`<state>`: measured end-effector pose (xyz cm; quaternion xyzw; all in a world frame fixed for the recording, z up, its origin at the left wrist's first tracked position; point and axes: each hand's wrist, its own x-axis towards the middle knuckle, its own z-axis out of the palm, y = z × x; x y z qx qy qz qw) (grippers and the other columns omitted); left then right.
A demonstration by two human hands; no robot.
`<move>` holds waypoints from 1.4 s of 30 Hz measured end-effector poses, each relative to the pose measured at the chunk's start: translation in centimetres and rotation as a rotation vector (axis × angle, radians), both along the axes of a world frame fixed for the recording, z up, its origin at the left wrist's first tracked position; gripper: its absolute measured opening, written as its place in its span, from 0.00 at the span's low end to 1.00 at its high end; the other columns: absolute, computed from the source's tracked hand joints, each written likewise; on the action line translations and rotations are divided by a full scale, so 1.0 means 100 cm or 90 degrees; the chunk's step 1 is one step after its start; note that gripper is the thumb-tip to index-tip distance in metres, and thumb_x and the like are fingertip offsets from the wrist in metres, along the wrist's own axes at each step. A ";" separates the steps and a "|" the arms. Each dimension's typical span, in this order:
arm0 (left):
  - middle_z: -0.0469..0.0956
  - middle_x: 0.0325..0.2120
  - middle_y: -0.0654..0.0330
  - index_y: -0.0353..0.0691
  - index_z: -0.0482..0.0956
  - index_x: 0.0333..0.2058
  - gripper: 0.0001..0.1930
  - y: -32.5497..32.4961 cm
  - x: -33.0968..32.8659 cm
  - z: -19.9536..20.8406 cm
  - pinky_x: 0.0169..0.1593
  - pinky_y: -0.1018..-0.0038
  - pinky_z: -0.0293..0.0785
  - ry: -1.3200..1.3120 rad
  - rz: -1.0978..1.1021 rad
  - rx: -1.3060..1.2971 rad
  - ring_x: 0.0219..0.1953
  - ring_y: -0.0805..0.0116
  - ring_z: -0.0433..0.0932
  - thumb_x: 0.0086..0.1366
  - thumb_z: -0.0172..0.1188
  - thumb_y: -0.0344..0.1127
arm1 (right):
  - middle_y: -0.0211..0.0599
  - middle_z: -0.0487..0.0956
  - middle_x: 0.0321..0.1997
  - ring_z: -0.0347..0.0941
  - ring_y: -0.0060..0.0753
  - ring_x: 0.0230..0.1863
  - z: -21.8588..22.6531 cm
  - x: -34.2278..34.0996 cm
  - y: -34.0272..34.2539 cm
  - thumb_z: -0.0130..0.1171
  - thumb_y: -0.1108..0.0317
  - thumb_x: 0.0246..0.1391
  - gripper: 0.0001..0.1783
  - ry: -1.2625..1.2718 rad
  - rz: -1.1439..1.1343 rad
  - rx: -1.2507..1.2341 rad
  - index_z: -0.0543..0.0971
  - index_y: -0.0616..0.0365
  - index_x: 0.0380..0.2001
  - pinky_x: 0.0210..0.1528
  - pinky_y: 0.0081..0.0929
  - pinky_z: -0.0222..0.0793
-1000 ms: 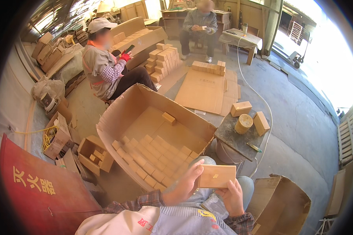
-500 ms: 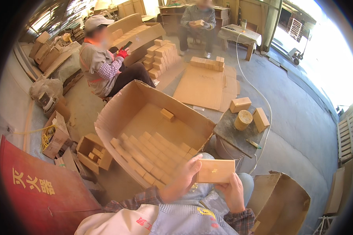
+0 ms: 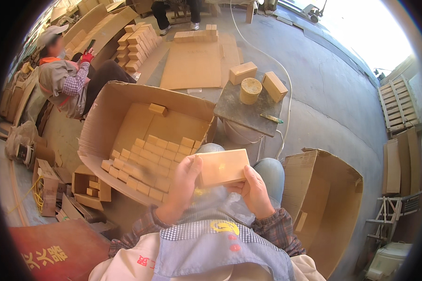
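Over my lap I hold a pale rectangular wooden block (image 3: 224,169), its broad face turned up and slightly tilted, with a small light mark near the middle. My left hand (image 3: 184,180) grips its left end, thumb on top. My right hand (image 3: 254,187) holds the lower right corner, fingers partly underneath. Whether the block is solid or hollow cannot be seen. Left of my hands, a large open carton (image 3: 91,122) contains rows of similar blocks (image 3: 147,157), plus a single block (image 3: 158,109) lying apart near its far side.
A dark-topped stand (image 3: 239,105) ahead carries two blocks, a round yellowish tub (image 3: 250,91) and a green-handled tool (image 3: 272,118). Another open carton (image 3: 309,187) stands at my right. A seated co-worker (image 3: 65,75) holds a phone at far left. A white hose (image 3: 286,70) crosses the floor.
My view has swung down and rightward, so the surroundings sit farther left and higher. The block is now more tilted, and both hands still hold it. My right fingers show beneath it.
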<state>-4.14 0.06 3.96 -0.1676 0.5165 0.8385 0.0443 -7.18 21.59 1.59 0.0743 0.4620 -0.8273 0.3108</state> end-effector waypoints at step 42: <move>0.76 0.57 0.50 0.33 0.63 0.64 0.24 0.044 -0.010 0.000 0.62 0.61 0.81 -0.019 -0.091 0.057 0.57 0.60 0.81 0.75 0.54 0.35 | 0.46 0.76 0.65 0.74 0.31 0.64 0.014 -0.009 0.027 0.61 0.65 0.67 0.35 0.116 -0.111 0.063 0.63 0.73 0.70 0.61 0.31 0.73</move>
